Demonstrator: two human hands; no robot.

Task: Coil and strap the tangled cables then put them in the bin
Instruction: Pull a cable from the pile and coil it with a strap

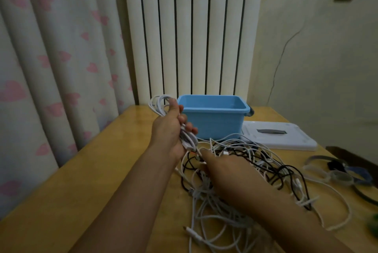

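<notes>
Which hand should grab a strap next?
Probably the right hand. The straps lie on its side of the table, while the left hand is busy gripping the white coil.

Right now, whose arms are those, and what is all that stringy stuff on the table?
Those are a person's two arms. The one picture comes from a camera worn on their head, looking down, so you see what they see.

The left hand grips a coiled white cable, lifted above the wooden table. The right hand reaches into the tangle of white and black cables lying on the table; its fingertips are hidden, so I cannot tell if it is pinching one.

Behind the tangle stands a blue plastic bin, which looks empty. Beside it lies a flat white lid, and at the right edge are some straps.
</notes>
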